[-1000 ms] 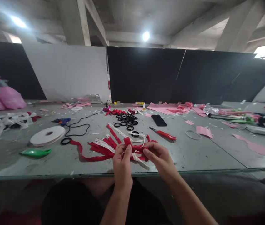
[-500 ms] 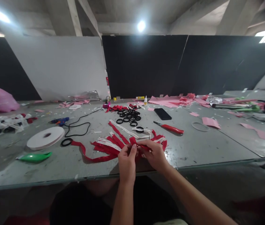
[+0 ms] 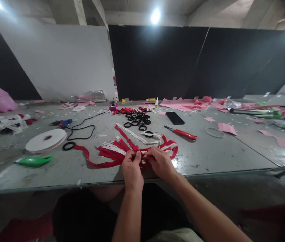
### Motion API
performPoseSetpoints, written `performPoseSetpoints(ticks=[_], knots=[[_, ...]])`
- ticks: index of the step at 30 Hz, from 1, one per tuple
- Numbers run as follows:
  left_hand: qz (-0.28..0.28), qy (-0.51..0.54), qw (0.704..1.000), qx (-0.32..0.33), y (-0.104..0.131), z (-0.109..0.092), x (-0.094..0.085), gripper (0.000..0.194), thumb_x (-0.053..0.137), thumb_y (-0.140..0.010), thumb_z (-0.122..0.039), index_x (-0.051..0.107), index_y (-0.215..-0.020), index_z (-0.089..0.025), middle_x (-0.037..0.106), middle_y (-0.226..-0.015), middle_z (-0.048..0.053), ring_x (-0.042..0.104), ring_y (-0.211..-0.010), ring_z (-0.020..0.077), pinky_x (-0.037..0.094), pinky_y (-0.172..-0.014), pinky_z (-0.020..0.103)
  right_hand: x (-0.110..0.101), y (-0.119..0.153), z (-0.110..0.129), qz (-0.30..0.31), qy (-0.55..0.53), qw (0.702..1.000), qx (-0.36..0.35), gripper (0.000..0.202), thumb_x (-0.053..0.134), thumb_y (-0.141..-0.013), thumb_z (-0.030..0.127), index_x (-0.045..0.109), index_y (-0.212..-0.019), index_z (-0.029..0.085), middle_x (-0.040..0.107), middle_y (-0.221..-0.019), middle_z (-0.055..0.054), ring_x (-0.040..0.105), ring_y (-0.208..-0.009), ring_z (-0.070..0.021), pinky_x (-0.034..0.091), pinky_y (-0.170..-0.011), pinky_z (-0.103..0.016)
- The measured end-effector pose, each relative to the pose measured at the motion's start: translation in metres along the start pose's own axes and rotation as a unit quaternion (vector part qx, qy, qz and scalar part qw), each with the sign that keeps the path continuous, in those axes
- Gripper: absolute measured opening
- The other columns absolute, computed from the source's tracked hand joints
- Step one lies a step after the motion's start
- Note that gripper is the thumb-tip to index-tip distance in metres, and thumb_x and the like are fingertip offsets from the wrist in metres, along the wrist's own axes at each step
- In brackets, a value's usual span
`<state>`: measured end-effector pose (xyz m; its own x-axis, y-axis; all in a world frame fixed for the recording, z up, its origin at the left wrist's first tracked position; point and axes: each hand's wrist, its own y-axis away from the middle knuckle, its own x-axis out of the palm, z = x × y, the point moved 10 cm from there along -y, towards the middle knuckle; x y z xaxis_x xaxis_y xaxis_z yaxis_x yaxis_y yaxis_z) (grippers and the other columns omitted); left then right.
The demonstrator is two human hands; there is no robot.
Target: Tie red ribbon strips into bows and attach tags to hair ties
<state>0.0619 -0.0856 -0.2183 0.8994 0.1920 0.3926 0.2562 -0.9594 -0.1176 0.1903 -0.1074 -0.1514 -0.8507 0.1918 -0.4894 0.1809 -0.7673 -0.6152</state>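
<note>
Pinching flat red fabric ribbon (image 3: 135,148) in left hand (image 3: 133,169) and right hand (image 3: 161,164); likely light, limp; best gripped near ribbon's fold.

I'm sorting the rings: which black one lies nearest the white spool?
The black ring just right of the white spool, at the end of a red ribbon running toward the left hand. The others lie farther off, most in a central pile.
</note>
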Motion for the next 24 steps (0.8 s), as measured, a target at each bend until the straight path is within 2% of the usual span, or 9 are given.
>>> performPoseSetpoints(ticks=[3,5,8,10,13,17,20,24], knots=[[0.024,-0.018,1.0,-0.002,0.0,-0.004,0.004,0.025,0.068,-0.079,-0.04,0.065,-0.087,-0.016,0.067,-0.081,0.003,0.062,-0.076,0.0157,0.048,-0.072,0.027,-0.004,-0.002,-0.005,-0.012,-0.009,1.0,0.025,0.011,0.057,-0.087,0.017,0.066,-0.082,0.019,0.065,-0.071,-0.002,0.059,-0.066,-0.0163,0.045,-0.063,-0.026],[0.062,-0.047,0.997,0.004,0.002,-0.008,0.011,0.029,0.067,-0.081,-0.037,0.066,-0.102,-0.017,0.069,-0.097,0.006,0.064,-0.091,0.0189,0.048,-0.082,0.029,-0.011,-0.004,-0.011,-0.035,-0.014,0.998,0.047,0.011,0.058,-0.088,0.021,0.067,-0.084,0.019,0.066,-0.07,-0.002,0.06,-0.065,-0.0168,0.046,-0.062,-0.027],[0.115,-0.117,0.986,0.021,0.006,-0.015,0.022,0.037,0.064,-0.084,-0.035,0.062,-0.117,-0.019,0.067,-0.115,0.01,0.062,-0.107,0.0226,0.046,-0.093,0.033,-0.021,-0.007,-0.016,-0.071,-0.019,0.995,0.064,0.012,0.059,-0.088,0.024,0.069,-0.087,0.019,0.069,-0.079,-0.004,0.063,-0.076,-0.0195,0.049,-0.071,-0.031],[0.132,-0.155,0.979,0.027,0.009,-0.018,0.027,0.035,0.065,-0.083,-0.036,0.065,-0.113,-0.017,0.07,-0.11,0.01,0.064,-0.102,0.0239,0.048,-0.089,0.033,-0.024,-0.008,-0.016,-0.081,-0.025,0.994,0.062,0.011,0.06,-0.087,0.025,0.071,-0.087,0.02,0.07,-0.084,-0.005,0.064,-0.081,-0.0207,0.049,-0.075,-0.033],[0.144,-0.182,0.972,0.033,0.011,-0.02,0.03,0.029,0.063,-0.084,-0.037,0.07,-0.102,-0.016,0.072,-0.092,0.008,0.066,-0.083,0.0219,0.05,-0.074,0.029,-0.024,-0.007,-0.015,-0.084,-0.034,0.994,0.057,0.01,0.062,-0.086,0.025,0.072,-0.087,0.021,0.069,-0.086,-0.005,0.064,-0.084,-0.0209,0.05,-0.077,-0.033],[0.134,-0.204,0.969,0.037,0.011,-0.021,0.027,0.025,0.06,-0.085,-0.035,0.07,-0.095,-0.014,0.068,-0.072,0.004,0.06,-0.06,0.0164,0.046,-0.059,0.025,-0.025,-0.005,-0.018,-0.097,-0.039,0.992,0.066,0.009,0.064,-0.085,0.026,0.069,-0.087,0.02,0.069,-0.083,-0.006,0.062,-0.079,-0.0206,0.048,-0.073,-0.033],[0.129,-0.215,0.967,0.046,0.012,-0.022,0.025,0.02,0.057,-0.085,-0.028,0.07,-0.091,-0.014,0.069,-0.078,0.006,0.061,-0.068,0.0179,0.047,-0.065,0.026,-0.027,-0.004,-0.016,-0.098,-0.047,0.992,0.069,0.012,0.064,-0.085,0.03,0.067,-0.087,0.018,0.067,-0.079,-0.005,0.061,-0.074,-0.0193,0.047,-0.068,-0.031],[0.138,-0.21,0.966,0.057,0.016,-0.022,0.027,0.02,0.053,-0.085,-0.021,0.07,-0.095,-0.016,0.071,-0.089,0.007,0.063,-0.082,0.0212,0.048,-0.075,0.029,-0.02,-0.007,-0.003,-0.047,-0.067,0.996,0.04,0.02,0.065,-0.085,0.034,0.07,-0.096,0.018,0.069,-0.09,-0.007,0.062,-0.084,-0.0202,0.048,-0.076,-0.031]])
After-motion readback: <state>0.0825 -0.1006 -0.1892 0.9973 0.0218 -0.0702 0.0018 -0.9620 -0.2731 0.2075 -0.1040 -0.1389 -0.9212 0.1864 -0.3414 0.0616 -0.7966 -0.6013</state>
